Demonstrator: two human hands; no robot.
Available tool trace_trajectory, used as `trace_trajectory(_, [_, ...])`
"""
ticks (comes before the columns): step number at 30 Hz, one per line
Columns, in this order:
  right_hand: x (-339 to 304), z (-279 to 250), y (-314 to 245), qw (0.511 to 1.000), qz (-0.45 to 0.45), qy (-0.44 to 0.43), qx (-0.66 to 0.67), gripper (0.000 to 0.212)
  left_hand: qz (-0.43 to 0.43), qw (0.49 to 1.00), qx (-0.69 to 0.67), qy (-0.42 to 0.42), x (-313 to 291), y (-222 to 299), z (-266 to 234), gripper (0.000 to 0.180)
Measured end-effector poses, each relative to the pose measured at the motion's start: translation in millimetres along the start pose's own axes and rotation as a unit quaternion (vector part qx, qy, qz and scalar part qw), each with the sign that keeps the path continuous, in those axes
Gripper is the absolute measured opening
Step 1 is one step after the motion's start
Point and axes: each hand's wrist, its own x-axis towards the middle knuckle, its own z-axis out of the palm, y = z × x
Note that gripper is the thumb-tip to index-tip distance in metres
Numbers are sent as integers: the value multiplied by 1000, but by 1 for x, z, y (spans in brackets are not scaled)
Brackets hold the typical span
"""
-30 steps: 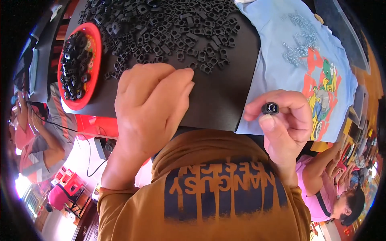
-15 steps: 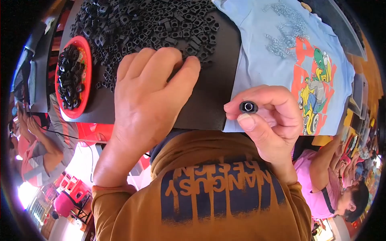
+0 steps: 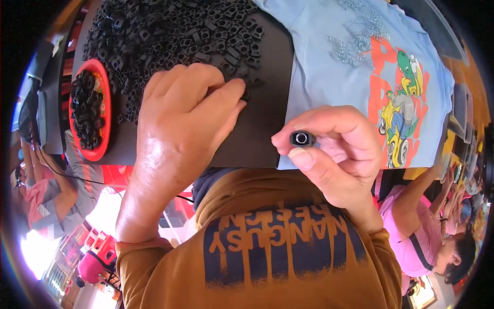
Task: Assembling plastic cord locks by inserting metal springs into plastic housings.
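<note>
Just over the near edge of the blue cloth, the right hand pinches a small black piece between thumb and forefinger, its round opening facing up. It looks light, stiff and fairly smooth, probably plastic, best held by its outer sides so the opening stays free. Farther left, the left hand is curled above the dark table; its back hides most of that grip, so whether it holds anything I cannot tell. It also blocks part of the far black heap. Silvery bits lie far right; a red plate of black parts sits left.
</note>
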Motion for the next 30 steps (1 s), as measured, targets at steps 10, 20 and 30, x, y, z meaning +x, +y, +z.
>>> trace_trajectory(10, [3,0,1,999,-31,-14,-9,25,-17,992,-103,73,1,0,6,20])
trace_trajectory(20, [2,-1,1,1000,-13,-12,8,24,21,999,3,43,-1,2,3,28])
trace_trajectory(30, [3,-3,2,1000,-21,-9,-5,24,9,998,4,57,-6,-3,10,33])
